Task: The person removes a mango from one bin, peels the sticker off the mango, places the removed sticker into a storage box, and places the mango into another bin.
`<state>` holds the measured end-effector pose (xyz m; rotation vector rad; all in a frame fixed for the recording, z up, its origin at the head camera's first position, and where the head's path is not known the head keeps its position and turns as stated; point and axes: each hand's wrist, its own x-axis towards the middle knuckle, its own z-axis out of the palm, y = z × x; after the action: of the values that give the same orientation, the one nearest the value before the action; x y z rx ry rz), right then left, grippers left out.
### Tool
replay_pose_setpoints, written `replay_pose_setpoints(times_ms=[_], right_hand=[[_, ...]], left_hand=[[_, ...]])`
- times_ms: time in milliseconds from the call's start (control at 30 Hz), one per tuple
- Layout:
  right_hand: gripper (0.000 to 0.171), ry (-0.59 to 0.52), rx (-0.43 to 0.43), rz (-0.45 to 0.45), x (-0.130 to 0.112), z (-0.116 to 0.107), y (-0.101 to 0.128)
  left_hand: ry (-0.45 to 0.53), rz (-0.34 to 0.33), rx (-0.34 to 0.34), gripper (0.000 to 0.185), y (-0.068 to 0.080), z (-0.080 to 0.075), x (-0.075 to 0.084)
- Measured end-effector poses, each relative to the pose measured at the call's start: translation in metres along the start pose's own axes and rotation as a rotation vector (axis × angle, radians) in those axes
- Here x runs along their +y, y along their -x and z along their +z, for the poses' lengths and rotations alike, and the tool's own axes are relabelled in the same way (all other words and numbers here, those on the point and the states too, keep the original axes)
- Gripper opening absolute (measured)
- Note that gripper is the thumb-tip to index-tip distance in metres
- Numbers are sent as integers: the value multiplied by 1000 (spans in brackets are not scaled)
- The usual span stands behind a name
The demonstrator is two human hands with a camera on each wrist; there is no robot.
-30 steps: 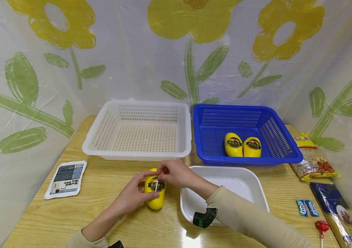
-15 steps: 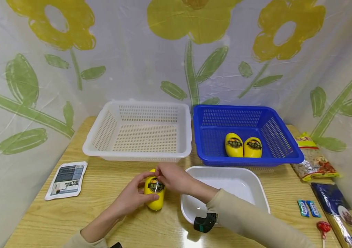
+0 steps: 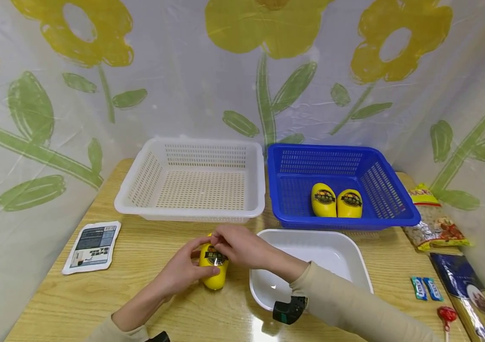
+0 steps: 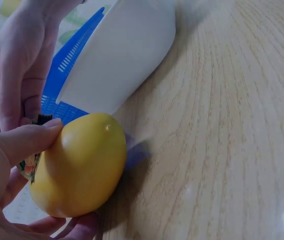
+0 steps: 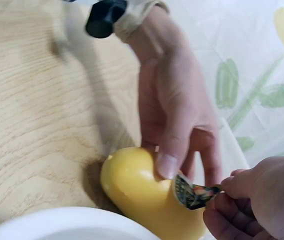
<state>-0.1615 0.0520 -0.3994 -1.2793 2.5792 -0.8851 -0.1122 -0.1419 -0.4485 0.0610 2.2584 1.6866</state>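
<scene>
A yellow mango [image 3: 214, 281] lies on the table in front of the white basket. My left hand [image 3: 182, 271] grips it from the left, thumb across the near side and fingers round the far side. A dark printed sticker [image 5: 189, 194] is on the mango, and in the right wrist view one end of it stands folded up off the skin. My right hand [image 3: 242, 247] pinches that raised end between thumb and fingertip. From the left wrist, the mango's smooth end [image 4: 89, 157] shows, with the left thumb beside the sticker.
A white mesh basket [image 3: 139, 207] stands behind the hands. The blue basket [image 3: 287, 220] beside it holds two labelled mangoes [image 3: 323, 200]. A white tub [image 3: 345, 236] sits under the right forearm. A white packet [image 3: 92, 248] lies left; snack bags [image 3: 434, 223], small sweets [image 3: 426, 289] and a lollipop [image 3: 446, 313] lie right.
My right hand has shifted slightly right and toward me, and the sticker's upper part looks more folded over. My left hand keeps its grip on the mango.
</scene>
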Motion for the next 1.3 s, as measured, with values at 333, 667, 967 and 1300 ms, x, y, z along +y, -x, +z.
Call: replay_pose_setpoints(times_ms=[333,667,967,1300], right_hand=[[10,-174,-45,15,11,1,3],[9,-110,80,45,7,3,2],[11,-52,126,16,4,2,7],[19,-11,145,13,3,6,14]], left_hand=[[12,8,-11,68,0,-1,1],[-23,5,14,70,-1,3,2],[-34,23,31,68,-1,6,4],[-49,33,26,64,0,6,6]])
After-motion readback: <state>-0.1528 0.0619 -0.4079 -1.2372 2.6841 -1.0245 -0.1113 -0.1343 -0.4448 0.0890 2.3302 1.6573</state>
